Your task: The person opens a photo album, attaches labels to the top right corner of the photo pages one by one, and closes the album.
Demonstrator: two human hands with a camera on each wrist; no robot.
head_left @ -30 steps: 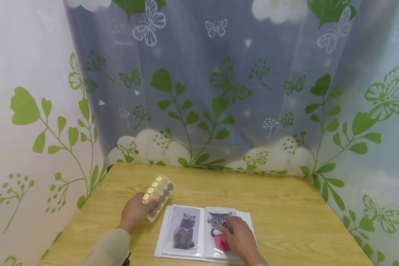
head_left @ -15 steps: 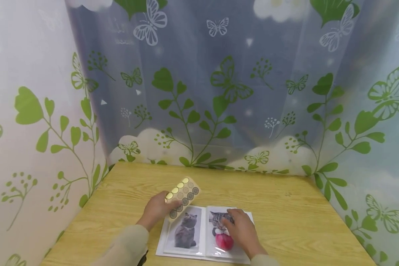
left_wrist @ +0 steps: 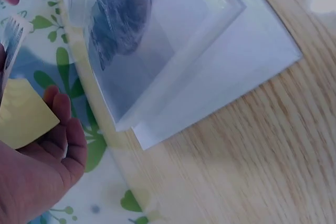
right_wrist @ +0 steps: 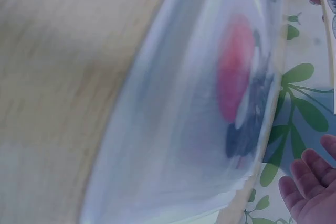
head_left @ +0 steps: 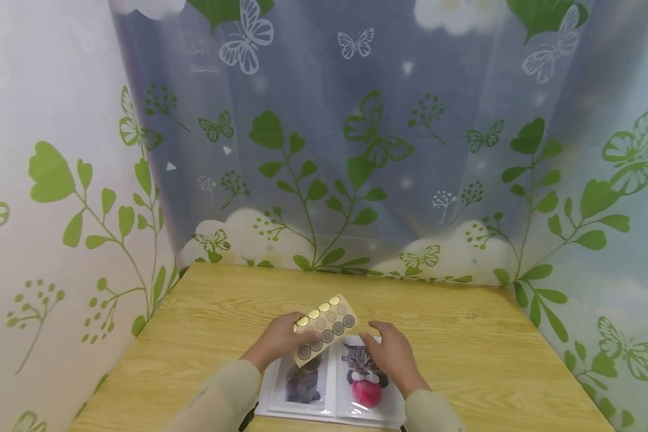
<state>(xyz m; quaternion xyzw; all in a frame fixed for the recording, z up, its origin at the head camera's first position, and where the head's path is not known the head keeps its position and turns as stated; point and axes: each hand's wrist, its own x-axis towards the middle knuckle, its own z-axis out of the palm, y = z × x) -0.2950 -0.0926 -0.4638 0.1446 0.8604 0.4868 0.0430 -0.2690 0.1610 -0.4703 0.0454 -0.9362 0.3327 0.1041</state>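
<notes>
A sheet of round stickers, with a gold row, a pale row and a dark grey row, is held tilted over the album's left page. My left hand grips its lower left end, thumb on top. In the left wrist view, the sheet's plain back shows beside the curled fingers. An open photo album with clear sleeves lies below: a grey cat photo, partly covered, and a tabby kitten photo with a pink ball. Over the right page hangs my right hand, fingers relaxed, apart from the sheet.
The album lies near the front of a wood-grain table. A printed curtain with leaves and butterflies hangs behind the table and along both sides.
My left hand has carried the sticker sheet rightward, from beside the album to over its left page. My right hand has lifted off the kitten photo and moved slightly up.
</notes>
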